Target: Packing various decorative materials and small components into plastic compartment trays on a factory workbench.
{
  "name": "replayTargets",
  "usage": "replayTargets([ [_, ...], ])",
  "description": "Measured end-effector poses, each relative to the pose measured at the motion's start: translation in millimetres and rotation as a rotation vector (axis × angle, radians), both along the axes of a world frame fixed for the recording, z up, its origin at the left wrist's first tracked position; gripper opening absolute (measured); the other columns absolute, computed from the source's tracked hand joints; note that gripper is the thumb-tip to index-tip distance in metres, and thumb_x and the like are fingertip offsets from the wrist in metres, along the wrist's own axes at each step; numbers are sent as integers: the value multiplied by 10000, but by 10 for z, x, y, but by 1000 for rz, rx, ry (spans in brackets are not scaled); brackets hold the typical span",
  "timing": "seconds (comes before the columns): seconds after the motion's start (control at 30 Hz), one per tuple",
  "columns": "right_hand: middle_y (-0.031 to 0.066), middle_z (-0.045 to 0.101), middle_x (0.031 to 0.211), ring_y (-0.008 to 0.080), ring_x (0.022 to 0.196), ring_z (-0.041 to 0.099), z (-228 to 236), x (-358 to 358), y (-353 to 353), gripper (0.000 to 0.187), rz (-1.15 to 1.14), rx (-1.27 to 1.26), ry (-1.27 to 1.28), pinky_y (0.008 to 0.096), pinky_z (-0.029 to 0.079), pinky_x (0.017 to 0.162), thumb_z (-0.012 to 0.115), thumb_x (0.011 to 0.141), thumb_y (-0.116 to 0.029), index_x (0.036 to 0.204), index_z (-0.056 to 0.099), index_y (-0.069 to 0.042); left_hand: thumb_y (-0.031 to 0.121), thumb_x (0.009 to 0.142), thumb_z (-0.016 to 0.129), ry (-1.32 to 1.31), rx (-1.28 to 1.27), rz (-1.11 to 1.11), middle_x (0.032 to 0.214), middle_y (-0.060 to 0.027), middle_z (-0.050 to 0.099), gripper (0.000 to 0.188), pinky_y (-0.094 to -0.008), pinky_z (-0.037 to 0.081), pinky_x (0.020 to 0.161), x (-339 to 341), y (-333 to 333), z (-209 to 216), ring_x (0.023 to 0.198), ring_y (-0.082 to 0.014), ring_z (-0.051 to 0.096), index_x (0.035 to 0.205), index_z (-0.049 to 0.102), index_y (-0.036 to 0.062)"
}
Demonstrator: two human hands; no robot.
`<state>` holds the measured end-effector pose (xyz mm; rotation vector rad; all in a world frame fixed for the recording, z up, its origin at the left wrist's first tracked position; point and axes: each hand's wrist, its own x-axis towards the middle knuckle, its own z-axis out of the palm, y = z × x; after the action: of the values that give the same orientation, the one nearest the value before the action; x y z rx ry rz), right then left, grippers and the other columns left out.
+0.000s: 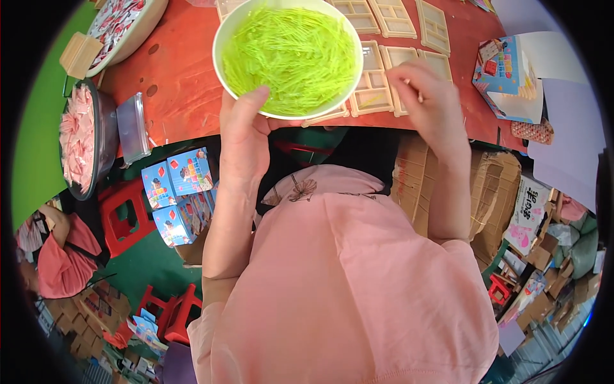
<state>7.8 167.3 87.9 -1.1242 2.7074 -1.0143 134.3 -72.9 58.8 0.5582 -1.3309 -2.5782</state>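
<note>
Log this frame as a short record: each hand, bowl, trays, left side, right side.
Left hand: grips the white bowl at its near-left rim, thumb over the edge
Right hand: above the trays, fingers curled; whether it holds anything is unclear
Bowl contents: thin yellow-green strands
Trays: beige compartment trays on a red table
Left side: dark tub with pink packets
Right side: open blue printed box

Bowl (358,61): top rim cut off by upper edge. Left hand (243,118): most fingers hidden beneath bowl. Right hand (432,102): blurred; whether fingertips hold anything, cannot tell. Tray (391,57) below right hand: partly covered. Basin (144,38), upper left: cut off. Lower-right clutter (543,301): too small to identify.
</note>
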Motion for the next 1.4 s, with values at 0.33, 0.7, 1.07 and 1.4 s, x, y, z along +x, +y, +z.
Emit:
replayTargets([
  [0.33, 61, 628, 990, 297, 864, 655, 247, 33, -270, 129, 204, 209, 177, 416, 525, 701, 680, 884, -131, 1001, 687, -76, 174, 920, 589, -24, -54, -131, 1267, -171, 603, 583, -340, 640, 721, -203, 411, 91, 1017, -229, 693, 1429, 370, -8],
  [0.7, 90, 620, 1019, 315, 902, 649, 257, -164, 145, 161, 246, 146, 186, 414, 525, 718, 621, 902, -49, 1055, 666, -35, 246, 979, 537, -82, -14, -220, 1232, -179, 659, 491, -416, 643, 801, -424, 609, 47, 1027, -275, 709, 1377, 476, -37],
  [1.07, 115, 616, 974, 310, 887, 636, 169, -415, 484, 173, 197, -151, 53, 386, 513, 733, 591, 890, -1, 1033, 687, -17, 259, 981, 545, -106, 27, -273, 1230, -188, 660, 507, -425, 646, 800, -606, 738, 2, 1011, -313, 713, 1368, 476, -60],
  [1.4, 70, 619, 946, 175, 873, 605, -177, -436, 1123, 130, -39, -165, -265, 294, 481, 757, 586, 956, 5, 1019, 696, -20, 249, 981, 524, -88, -6, -249, 1217, -215, 665, 504, -422, 656, 740, -664, 578, -1, 986, -338, 720, 1367, 467, -70],
])
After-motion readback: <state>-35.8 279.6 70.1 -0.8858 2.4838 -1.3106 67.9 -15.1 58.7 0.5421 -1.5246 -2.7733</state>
